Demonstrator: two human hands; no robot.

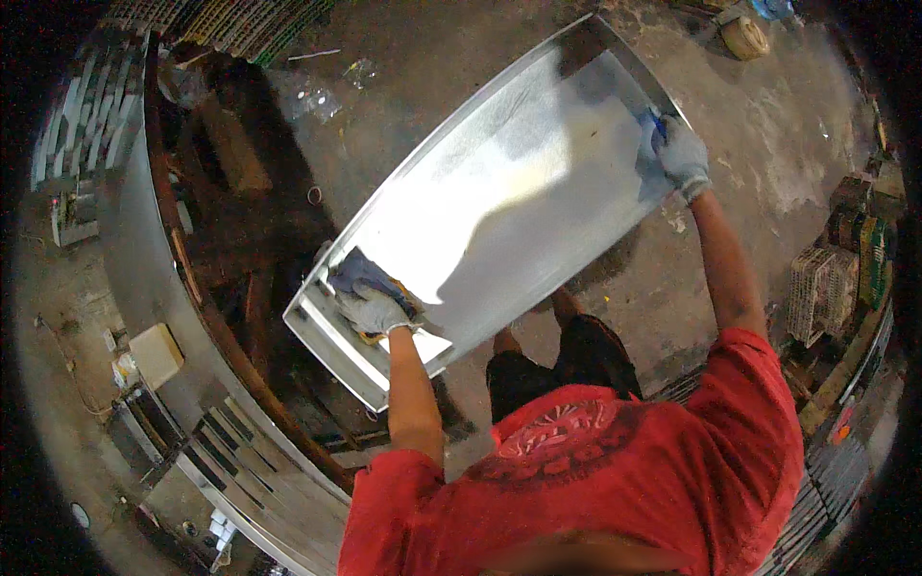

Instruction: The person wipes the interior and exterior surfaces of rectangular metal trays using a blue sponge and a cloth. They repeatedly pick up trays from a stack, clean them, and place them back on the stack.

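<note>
A long, shiny sheet-metal tray [538, 259] with raised edges lies slantwise in front of me, its near-left end lower in the picture. My left hand [373, 309], in a pale work glove, presses a dark blue cloth [357, 271] onto the metal near that left end; some yellowish material shows beside the cloth. My right hand [684, 158], also gloved, is closed around the tray's right rim near the far end. A bit of blue shows by its fingertips, and I cannot make out whether it is glove or reflection. The fingers beneath the rim are hidden.
Left of the tray runs a metal-topped workbench [144, 250] with slats and a cream-coloured block [156, 355]. Wire crates [822, 293] stand on the concrete floor at right. A tape-like roll [744, 38] lies far right, and clear plastic scraps [317, 101] lie beyond the tray.
</note>
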